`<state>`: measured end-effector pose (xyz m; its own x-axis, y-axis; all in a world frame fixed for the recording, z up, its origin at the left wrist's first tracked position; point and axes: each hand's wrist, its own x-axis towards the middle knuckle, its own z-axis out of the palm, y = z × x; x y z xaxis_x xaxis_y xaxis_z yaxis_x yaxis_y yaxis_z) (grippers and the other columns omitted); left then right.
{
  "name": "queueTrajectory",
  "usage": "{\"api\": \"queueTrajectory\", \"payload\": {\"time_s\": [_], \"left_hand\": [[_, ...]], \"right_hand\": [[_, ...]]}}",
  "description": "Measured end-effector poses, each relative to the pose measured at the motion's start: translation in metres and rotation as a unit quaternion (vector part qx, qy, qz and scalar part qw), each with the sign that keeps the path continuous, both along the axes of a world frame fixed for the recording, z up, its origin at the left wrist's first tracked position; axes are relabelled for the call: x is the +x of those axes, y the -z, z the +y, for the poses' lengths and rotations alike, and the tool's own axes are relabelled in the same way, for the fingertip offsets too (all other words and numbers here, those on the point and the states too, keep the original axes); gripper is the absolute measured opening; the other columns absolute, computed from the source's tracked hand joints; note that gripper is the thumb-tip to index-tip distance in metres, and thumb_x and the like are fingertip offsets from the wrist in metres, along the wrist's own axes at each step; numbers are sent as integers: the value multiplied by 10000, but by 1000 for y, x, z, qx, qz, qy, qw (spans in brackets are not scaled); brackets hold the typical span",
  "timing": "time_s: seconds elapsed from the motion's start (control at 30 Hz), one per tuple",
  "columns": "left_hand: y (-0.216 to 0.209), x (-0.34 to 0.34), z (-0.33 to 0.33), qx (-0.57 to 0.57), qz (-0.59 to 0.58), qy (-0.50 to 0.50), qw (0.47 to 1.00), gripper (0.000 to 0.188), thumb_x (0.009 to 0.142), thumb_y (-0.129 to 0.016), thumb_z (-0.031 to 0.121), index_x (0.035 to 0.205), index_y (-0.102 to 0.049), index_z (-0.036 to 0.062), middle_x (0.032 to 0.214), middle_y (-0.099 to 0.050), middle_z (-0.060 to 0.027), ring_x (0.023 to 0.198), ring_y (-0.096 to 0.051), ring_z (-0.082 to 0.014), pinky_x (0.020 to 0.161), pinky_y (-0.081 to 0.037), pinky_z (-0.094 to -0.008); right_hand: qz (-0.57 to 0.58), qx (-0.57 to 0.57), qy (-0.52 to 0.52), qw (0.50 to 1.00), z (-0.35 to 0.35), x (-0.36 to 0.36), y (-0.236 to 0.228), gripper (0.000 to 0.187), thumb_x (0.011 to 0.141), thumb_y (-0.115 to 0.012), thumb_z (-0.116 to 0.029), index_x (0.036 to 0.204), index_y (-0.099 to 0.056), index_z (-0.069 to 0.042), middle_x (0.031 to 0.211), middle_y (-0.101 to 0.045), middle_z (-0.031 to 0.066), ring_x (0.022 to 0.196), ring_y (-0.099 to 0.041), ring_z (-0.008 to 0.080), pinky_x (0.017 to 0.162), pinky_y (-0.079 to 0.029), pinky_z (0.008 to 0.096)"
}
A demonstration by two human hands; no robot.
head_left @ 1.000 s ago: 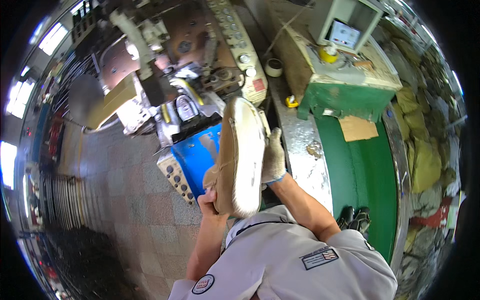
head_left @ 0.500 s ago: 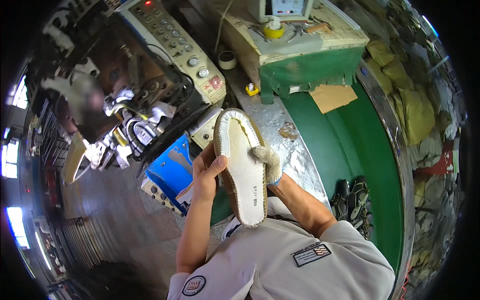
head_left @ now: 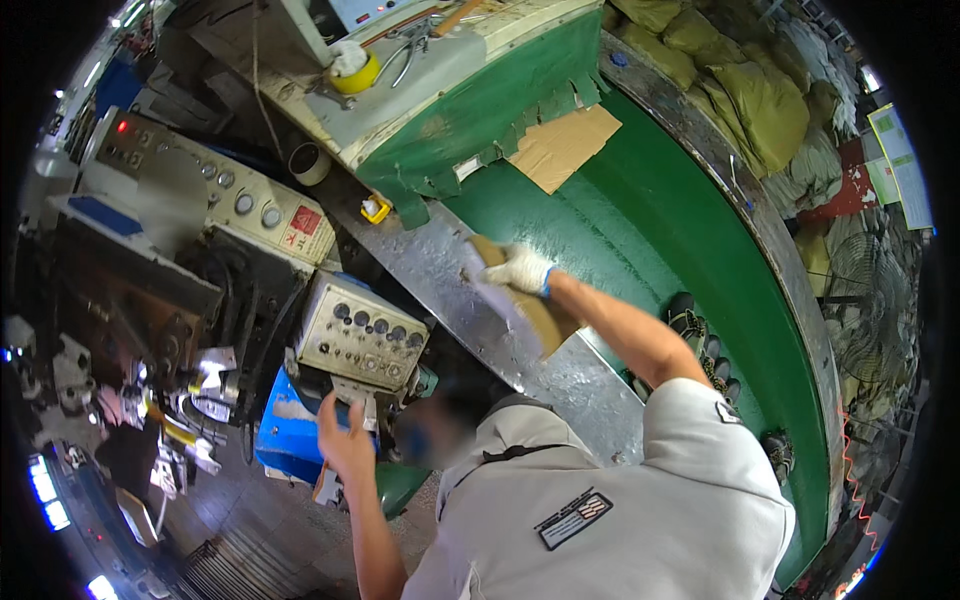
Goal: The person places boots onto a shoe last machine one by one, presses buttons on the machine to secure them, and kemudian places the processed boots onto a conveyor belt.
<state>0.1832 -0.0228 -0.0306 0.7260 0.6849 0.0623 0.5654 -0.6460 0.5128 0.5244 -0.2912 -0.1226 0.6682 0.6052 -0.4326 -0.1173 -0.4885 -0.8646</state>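
I count two hands: one bare left hand (head_left: pixel 347 440) and one right hand in an off-white knit glove (head_left: pixel 520 270). There is one tan shoe piece with a pale underside (head_left: pixel 546 318), one round yellow pot (head_left: pixel 355 78), one small yellow box (head_left: pixel 375 208), one pale cylindrical cup (head_left: pixel 308 163), one torn brown cardboard sheet (head_left: pixel 563 147), two cream metal control panels (head_left: pixel 365 340) and one coiled red cord (head_left: pixel 850 470). The dark shoes (head_left: pixel 682 314) overlap too much to number.
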Motion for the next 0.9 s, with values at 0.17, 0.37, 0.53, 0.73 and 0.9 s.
{"api": "queueTrajectory", "payload": {"time_s": [0.17, 0.37, 0.53, 0.73, 0.9], "left_hand": [[7, -85, 25, 166, 114, -72, 977, 376, 951, -697, 182, 1257, -627, -24, 1360, -577, -238, 1194, -592, -435, 946, -523, -499], [19, -89, 6, 231, 191, -19, 954, 298, 982, -609, 230, 1173, -654, 6, 1281, -608, -188, 1219, -567, -385, 989, -443, -517], [20, -85, 7, 213, 184, -25, 959, 229, 970, -594, 189, 1119, -676, 36, 1184, -634, -161, 1131, -598, -348, 931, -459, -470], [21, -84, 4, 203, 201, -39, 958, 209, 900, -628, 94, 1097, -689, 62, 1176, -630, -129, 1094, -609, -342, 896, -458, -470], [21, -81, 8, 189, 186, -51, 963, 232, 891, -618, 113, 1104, -701, 75, 1176, -637, -121, 1107, -614, -325, 898, -449, -465]], "right_hand": [[-186, -374, -76, 905, -41, 146, 44, 702, 619, -804, -547, 1119, -715, -63, 1078, -742, 192, 1019, -715, 338, 871, -559, 424], [-269, -496, -93, 820, -55, 240, 117, 812, 784, -770, -397, 1424, -454, -11, 1346, -590, 269, 1222, -593, 440, 965, -481, 572], [-472, -508, -47, 719, -49, 236, 204, 558, 899, -607, -225, 1395, -486, 2, 1401, -487, 261, 1242, -496, 479, 1062, -361, 601], [-133, -281, 184, 933, 80, 216, 179, 595, 824, -698, -434, 1196, -670, 29, 1171, -683, 289, 1123, -663, 397, 960, -516, 465], [-71, -274, 157, 946, 183, 268, 237, 582, 846, -753, -380, 1194, -647, 74, 1253, -669, 260, 1200, -651, 359, 1022, -511, 457]]}}
